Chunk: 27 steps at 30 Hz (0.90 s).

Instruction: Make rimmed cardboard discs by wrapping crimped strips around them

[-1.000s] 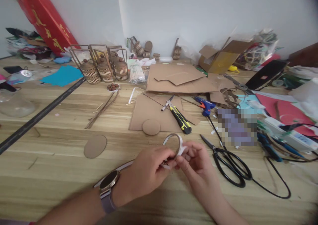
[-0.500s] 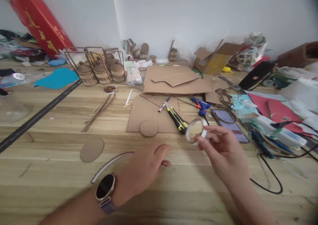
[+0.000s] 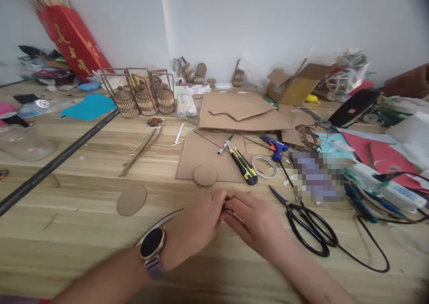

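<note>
A narrow curved strip [image 3: 164, 219], pale on its inner face with a toothed brown edge, runs from under my left hand [image 3: 197, 221] towards the watch on that wrist. My left fingers are closed around it, covering most of its length. My right hand [image 3: 253, 219] is pinched against the left fingertips; whatever lies between the fingers is hidden. Beyond the hands, a cardboard disc [image 3: 205, 175] rests on a cardboard sheet [image 3: 187, 156], and another disc [image 3: 132, 200] lies to the left. A roll of tape [image 3: 264, 166] lies flat beside a yellow-and-black utility knife [image 3: 243, 165].
Black-handled scissors [image 3: 306, 228] lie right of my right hand. Behind them are a blue glue gun [image 3: 276, 147], a power strip [image 3: 390, 185] and a looping black cable. Small woven baskets [image 3: 145, 100] with handles stand at the back left, near a bowl of brown beads [image 3: 154, 122].
My right hand has let go of the tape roll, which now lies on the table, and has moved left to meet my left hand. Scissors now show where it was.
</note>
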### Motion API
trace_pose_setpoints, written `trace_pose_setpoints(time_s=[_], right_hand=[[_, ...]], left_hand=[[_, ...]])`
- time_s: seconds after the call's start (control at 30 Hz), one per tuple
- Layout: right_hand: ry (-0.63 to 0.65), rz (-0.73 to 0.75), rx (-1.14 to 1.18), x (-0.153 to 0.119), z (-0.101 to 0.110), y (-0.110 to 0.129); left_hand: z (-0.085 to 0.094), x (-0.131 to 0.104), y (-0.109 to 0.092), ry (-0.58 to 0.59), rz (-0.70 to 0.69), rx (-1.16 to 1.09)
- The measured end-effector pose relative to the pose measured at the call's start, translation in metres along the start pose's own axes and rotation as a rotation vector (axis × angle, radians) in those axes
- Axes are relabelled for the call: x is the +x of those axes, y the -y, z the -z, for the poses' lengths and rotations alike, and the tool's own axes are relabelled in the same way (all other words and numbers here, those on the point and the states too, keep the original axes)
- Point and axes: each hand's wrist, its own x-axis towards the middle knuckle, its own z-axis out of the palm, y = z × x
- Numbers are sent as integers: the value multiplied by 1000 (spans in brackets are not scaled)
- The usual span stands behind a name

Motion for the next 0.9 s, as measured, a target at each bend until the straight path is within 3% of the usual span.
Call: trace_pose_setpoints(time_s=[0.1, 0.2, 0.3, 0.43, 0.6, 0.8, 0.9], right_hand=[[-44, -45, 102, 1, 2, -12], [-95, -229, 234, -5, 17, -42], [-128, -379, 334, -13, 30, -69], [-222, -526, 376, -24, 36, -87], [-350, -750, 267, -31, 38, -92], [-356, -917, 109, -27, 39, -89], [-414, -836, -217, -25, 37, -82]], left_hand=[[9, 0, -4, 50, 8, 65], [21, -3, -4, 107, 55, 58], [32, -9, 3, 120, 104, -15], [41, -14, 15, 168, 199, -118], [48, -11, 26, 298, 386, -297], [40, -4, 37, 247, 520, -382], [34, -3, 38, 219, 528, -411]])
